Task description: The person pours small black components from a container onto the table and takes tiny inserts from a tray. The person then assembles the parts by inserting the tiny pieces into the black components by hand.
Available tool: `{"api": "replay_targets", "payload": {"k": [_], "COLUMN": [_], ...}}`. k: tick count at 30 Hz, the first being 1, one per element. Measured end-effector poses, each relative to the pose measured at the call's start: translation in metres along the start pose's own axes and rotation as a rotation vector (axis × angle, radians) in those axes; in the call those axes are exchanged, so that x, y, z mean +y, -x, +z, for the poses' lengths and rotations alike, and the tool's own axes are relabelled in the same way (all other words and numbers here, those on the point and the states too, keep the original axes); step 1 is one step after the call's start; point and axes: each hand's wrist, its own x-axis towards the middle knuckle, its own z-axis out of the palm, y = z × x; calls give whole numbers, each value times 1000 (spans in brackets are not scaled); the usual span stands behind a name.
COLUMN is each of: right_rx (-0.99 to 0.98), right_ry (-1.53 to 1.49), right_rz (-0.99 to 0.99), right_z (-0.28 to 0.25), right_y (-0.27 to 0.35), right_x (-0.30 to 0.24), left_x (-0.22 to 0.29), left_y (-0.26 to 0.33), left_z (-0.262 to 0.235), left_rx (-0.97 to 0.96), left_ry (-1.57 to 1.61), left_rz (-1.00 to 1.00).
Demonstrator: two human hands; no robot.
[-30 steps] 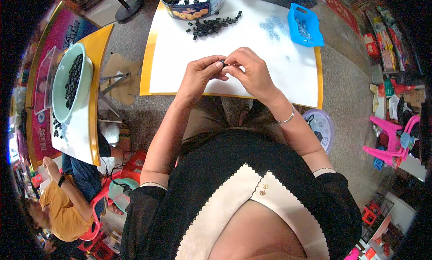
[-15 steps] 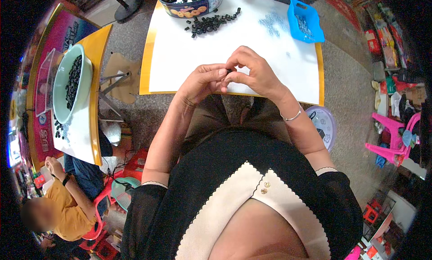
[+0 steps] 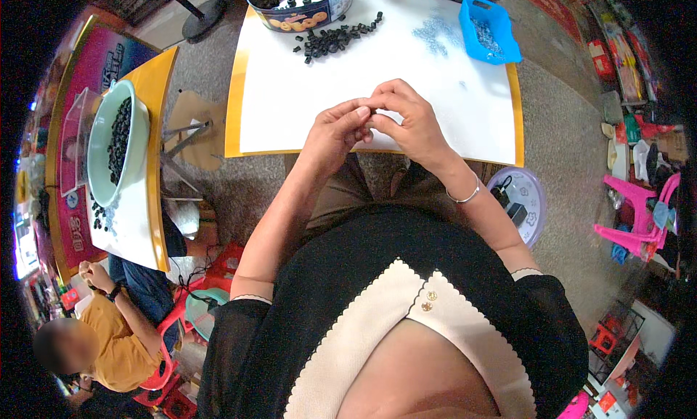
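Above the near edge of the surface (image 3: 290, 121), the left hand (image 3: 335, 132) and right hand (image 3: 410, 118) meet, fingertips pinching something too small to identify. Beyond, a loose pile of black parts (image 3: 330, 40) remains unworked, beside a tin (image 3: 301, 9) and blue tray (image 3: 490, 27).

Light is bright and even, falling from above. The white worktop (image 3: 290, 107) is the brightest area, close to washed out, though without hard glare. Shadows are soft: a faint one lies under the hands (image 3: 377, 125), and a darker one under the worktop edge. The fisheye bends straight edges strongly toward the rim, and the corners fall to black. The centre is sharp; detail smears and darkens at the edges, and small parts there cannot be made out.
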Motion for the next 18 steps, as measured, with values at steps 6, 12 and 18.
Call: {"api": "replay_targets", "payload": {"k": [6, 12, 18], "right_rx": [-19, 42, -14], "right_ry": [27, -230, -524], "right_rz": [12, 149, 309], "right_z": [-3, -5, 7], "right_y": [3, 4, 12], "right_x": [-3, -4, -23], "left_x": [6, 14, 10], "left_y": [5, 5, 15], "left_z": [-4, 2, 9], "left_rx": [-80, -84, -135], "left_ry": [-34, -80, 112], "left_rz": [-29, -42, -31]}}
